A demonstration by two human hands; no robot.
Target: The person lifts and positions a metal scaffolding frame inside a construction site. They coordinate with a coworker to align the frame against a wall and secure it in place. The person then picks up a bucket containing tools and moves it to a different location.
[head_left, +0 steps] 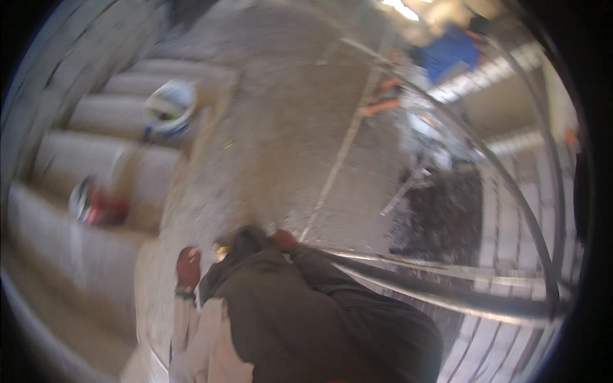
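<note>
Red gloves cover both hands. Well to the left of the left hand [188, 267], a red object [102, 208] lies on a concrete step [128, 115]; further up, a white bucket [171, 107] stands on another step. The left hand hangs loosely curled and holds nothing. A dark sack [319, 319] fills the space between the hands, probably carried against the body. The right hand [284, 240] touches its top edge; its grip I cannot tell. Metal bars [447, 293] run to the right.

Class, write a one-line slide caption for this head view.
Red-gloved left hand and right hand over a gritty concrete floor, beside concrete steps and curved metal bars.
</note>
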